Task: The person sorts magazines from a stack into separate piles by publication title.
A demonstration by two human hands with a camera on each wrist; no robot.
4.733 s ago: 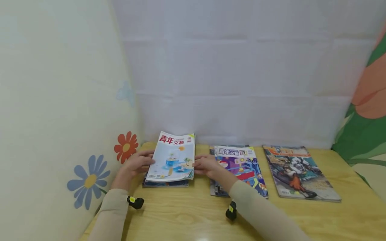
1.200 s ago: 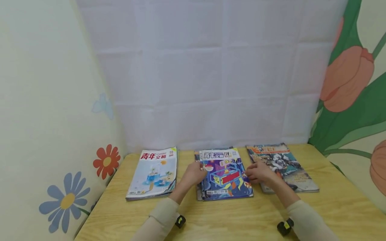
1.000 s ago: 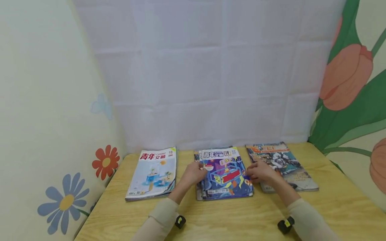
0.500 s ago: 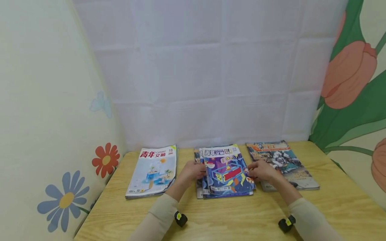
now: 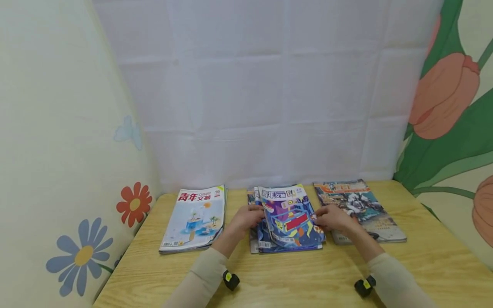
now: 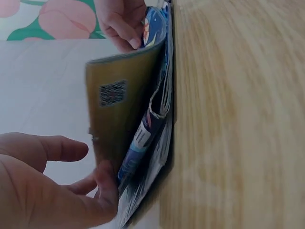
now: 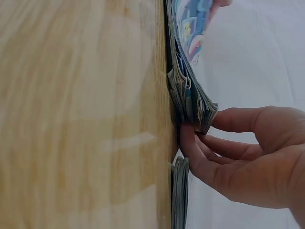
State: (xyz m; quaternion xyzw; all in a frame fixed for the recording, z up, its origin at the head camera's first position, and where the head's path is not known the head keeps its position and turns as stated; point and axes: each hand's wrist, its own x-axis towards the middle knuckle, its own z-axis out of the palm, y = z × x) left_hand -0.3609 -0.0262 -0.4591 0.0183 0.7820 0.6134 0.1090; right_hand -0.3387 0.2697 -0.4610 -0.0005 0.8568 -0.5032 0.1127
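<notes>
A magazine [image 5: 290, 214] with a purple and blue cover tops the middle pile, its left side lifted and bowed. My left hand [image 5: 246, 218] grips that raised left edge; the left wrist view shows its fingers [image 6: 107, 188] under the magazine and its back cover with a QR code [image 6: 113, 93]. At the opposite edge, my right hand [image 5: 333, 218] pinches the magazine's corner, thumb above and fingers below, as the right wrist view shows. More magazines [image 5: 254, 247] lie beneath, largely covered. Their page edges [image 7: 178, 90] look curled.
To the left is a magazine pile [image 5: 196, 218] topped by a white and light-blue cover. Close to my right hand lies a magazine [image 5: 366, 209] with a dark picture cover. The wooden table [image 5: 292, 278] meets a white cloth [image 5: 239, 107] behind and a painted wall [image 5: 77, 149] at left.
Both hands have moved from the left pile to the middle one, and the left pile now lies flat. Over the last second the top magazine's left side has risen in my left hand.
</notes>
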